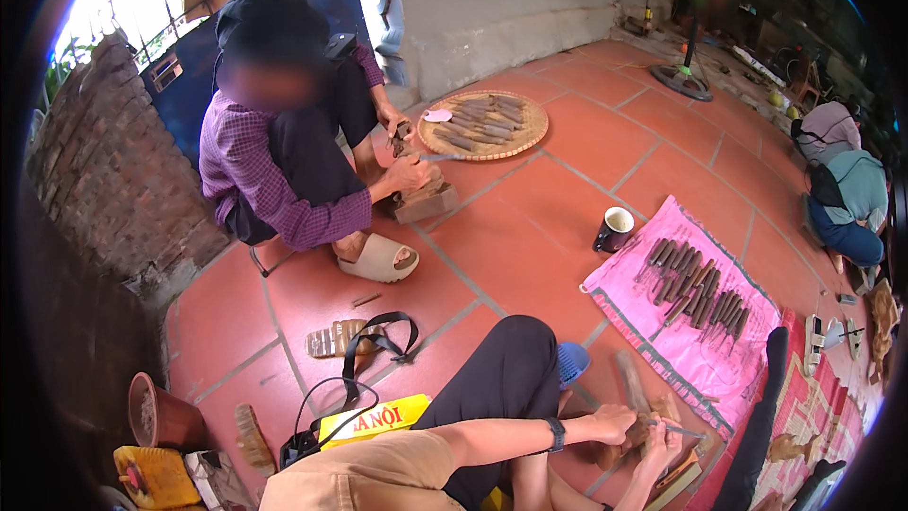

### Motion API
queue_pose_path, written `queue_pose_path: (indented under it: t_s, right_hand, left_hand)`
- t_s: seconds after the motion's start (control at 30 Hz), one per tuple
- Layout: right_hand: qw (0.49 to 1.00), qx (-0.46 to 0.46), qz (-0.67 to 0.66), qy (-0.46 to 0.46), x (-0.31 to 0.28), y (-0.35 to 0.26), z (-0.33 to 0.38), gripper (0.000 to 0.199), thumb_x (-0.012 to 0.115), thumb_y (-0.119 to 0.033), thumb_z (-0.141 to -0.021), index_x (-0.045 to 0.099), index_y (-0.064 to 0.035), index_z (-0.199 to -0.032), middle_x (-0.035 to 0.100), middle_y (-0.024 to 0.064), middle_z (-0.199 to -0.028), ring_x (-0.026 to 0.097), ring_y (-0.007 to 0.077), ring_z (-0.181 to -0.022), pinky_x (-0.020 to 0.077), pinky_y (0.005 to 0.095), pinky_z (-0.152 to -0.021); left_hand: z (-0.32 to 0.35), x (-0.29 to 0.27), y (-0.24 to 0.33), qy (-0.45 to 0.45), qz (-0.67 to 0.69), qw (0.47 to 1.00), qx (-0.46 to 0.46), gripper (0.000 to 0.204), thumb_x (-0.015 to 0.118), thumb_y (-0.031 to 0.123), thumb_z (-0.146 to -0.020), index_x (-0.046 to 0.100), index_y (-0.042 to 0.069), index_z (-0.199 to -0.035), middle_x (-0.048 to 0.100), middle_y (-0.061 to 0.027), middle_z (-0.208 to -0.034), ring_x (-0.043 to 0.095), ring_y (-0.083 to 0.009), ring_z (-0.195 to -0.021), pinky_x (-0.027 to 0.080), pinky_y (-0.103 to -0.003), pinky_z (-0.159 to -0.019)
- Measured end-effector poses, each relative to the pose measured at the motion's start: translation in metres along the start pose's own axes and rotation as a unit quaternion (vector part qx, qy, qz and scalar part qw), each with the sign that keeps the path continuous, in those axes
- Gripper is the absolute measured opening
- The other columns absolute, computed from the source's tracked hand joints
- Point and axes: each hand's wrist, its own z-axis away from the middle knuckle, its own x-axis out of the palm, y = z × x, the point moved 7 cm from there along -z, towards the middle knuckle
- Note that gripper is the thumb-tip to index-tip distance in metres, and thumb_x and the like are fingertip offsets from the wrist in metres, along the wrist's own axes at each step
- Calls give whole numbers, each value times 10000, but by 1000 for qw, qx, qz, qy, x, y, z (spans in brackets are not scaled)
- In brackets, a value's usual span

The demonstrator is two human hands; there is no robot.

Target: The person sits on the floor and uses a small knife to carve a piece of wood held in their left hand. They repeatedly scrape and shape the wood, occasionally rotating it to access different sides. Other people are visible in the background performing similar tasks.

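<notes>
My left hand, with a dark watch on the wrist, is closed at one end of a thin metal tool. Against the same tool press the bent fingers of my right hand, which comes up from the lower edge. The tool's narrow tip sticks out to the right; what lies inside my fingers is hard to make out. Around and beneath my hands are worn wooden pieces, among them an upright wooden stick and a wooden block.
Right of my hands, dark brown rods lie on a pink cloth beside a mug. Across the tiles, another person works at a wooden block near a round woven tray. A reddish-brown bucket stands lower left.
</notes>
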Motion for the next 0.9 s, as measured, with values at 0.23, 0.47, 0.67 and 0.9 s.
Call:
queue_pose_path:
  t_s: [0.23,0.47,0.67,0.9]
  right_hand:
    - [998,-44,42,-35,0,6,-7,70,619,-12,-935,610,-5,-1005,660,82,-993,600,133,-904,481,262,-828]
    - [991,-73,103,-44,4,5,-9,88,587,50,-924,579,29,-1009,650,121,-1053,607,159,-959,475,275,-849]
    - [996,-24,79,-15,-15,0,-10,77,660,9,-901,599,-16,-940,599,34,-866,573,132,-825,467,275,-736]
    - [999,8,7,-35,-3,-15,-13,83,651,-11,-919,602,-15,-986,630,47,-949,675,180,-921,575,305,-833]
  left_hand:
    - [-4,8,-1,12,-4,1000,0,600,817,272,-724,575,-95,-1133,686,-229,-977,680,-392,-930,545,-476,-739]
    - [-7,14,-5,-12,3,1000,0,739,822,281,-712,502,-107,-1253,684,-252,-943,683,-400,-903,545,-475,-715]
    - [14,-2,15,-44,20,999,6,1124,895,413,-580,328,-105,-1401,638,-280,-1108,648,-406,-1031,527,-471,-839]
    - [17,1,-6,-84,-28,996,-31,1134,861,555,-574,336,-101,-1335,634,-301,-1137,646,-389,-1060,520,-437,-900]
